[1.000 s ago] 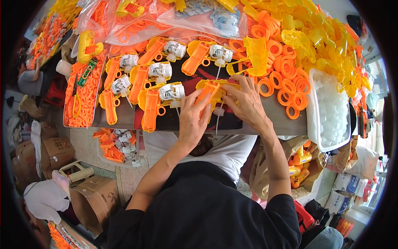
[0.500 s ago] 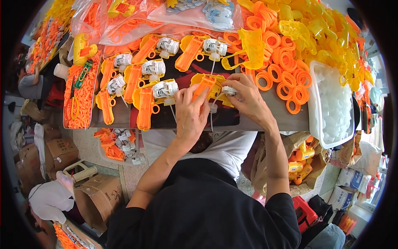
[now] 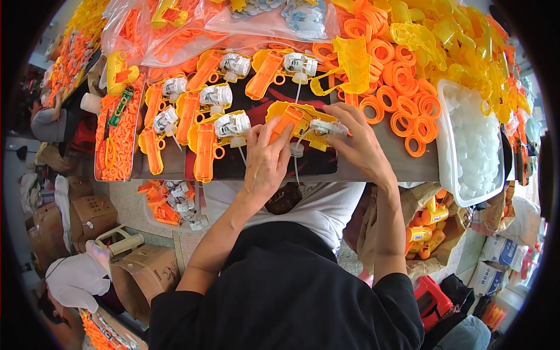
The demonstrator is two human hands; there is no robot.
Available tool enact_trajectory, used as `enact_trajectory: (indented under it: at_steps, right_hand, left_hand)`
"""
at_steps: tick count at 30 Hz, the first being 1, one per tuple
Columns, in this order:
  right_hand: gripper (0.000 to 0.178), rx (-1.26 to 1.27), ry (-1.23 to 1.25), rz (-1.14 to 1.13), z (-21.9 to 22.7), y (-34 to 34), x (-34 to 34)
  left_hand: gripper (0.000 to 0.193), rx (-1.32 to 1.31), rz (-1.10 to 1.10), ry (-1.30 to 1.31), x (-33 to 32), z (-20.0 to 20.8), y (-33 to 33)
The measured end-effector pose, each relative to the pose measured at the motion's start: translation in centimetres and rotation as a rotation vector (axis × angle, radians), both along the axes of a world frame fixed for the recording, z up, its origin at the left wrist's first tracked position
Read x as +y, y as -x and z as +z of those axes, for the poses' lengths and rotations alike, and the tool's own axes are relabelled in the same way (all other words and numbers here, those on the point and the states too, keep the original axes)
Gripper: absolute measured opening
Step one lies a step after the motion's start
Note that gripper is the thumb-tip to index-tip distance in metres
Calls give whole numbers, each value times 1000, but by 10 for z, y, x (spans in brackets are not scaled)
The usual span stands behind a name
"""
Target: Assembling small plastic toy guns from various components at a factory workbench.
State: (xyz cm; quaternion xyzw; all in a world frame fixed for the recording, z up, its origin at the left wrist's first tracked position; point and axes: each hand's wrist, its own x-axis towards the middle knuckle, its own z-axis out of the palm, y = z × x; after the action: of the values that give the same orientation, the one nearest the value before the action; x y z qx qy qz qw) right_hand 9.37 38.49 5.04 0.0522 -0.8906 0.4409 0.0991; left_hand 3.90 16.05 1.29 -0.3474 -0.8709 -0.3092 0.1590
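Observation:
In front of me lies a half-built toy gun: a yellow shell half (image 3: 315, 113) with an orange grip (image 3: 287, 123) set in it. My left hand (image 3: 266, 157) is closed on the orange grip, fingers bent over it. With my right hand (image 3: 364, 153) I hold a white plastic mechanism (image 3: 325, 127) between thumb and fingers at the shell's right part. A thin clear tube with a small round white piece (image 3: 297, 150) hangs beside it. Left of my hands lies a similar toy gun half (image 3: 205, 147) with its white mechanism (image 3: 232, 125) seated inside.
More such halves (image 3: 189, 111) lie to the left, beside a tray of small orange parts (image 3: 116, 157) with scissors (image 3: 109, 153). Orange rings (image 3: 402, 125) and yellow shells (image 3: 449, 46) are heaped to the right. A white bin (image 3: 443, 146) of translucent pieces stands at the table's right edge.
My right hand has opened its grip somewhat, and the white mechanism now lies turned and lower along the shell. My left hand stays on the orange grip.

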Motion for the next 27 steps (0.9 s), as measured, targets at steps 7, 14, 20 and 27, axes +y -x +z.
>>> enact_trajectory:
  at_steps: [7, 14, 20, 27]
  right_hand:
    - [46, -71, 49, -126, 3, -16, 11]
    - [33, -257, 487, -260, -2, -3, 10]
    - [33, -280, 716, -255, -11, -5, 6]
    - [35, -236, 627, -286, -1, 1, 3]
  left_hand:
    - [37, -24, -41, -38, 0, -2, 0]
    - [36, -10, -14, -31, 1, -3, -4]
    - [37, -51, -11, -4, 2, -2, -6]
    - [39, 123, 26, -11, -1, 31, 3]
